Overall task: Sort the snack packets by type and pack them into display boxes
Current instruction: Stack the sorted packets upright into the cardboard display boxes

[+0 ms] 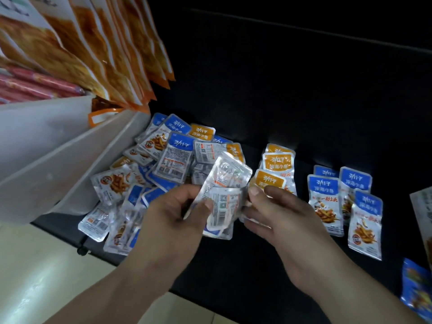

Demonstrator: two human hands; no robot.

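A mixed pile of packets (149,174) is lying at the left of the black desk (304,101). Over its near edge the left hand (170,213) and right hand (280,218) are meeting, fingers curled, thumbs pinching a fan of silver packets (224,190) with their backs up. To the right, sorted blue packets (339,202) and orange packets (277,167) are showing 劲仔 深海小鱼.
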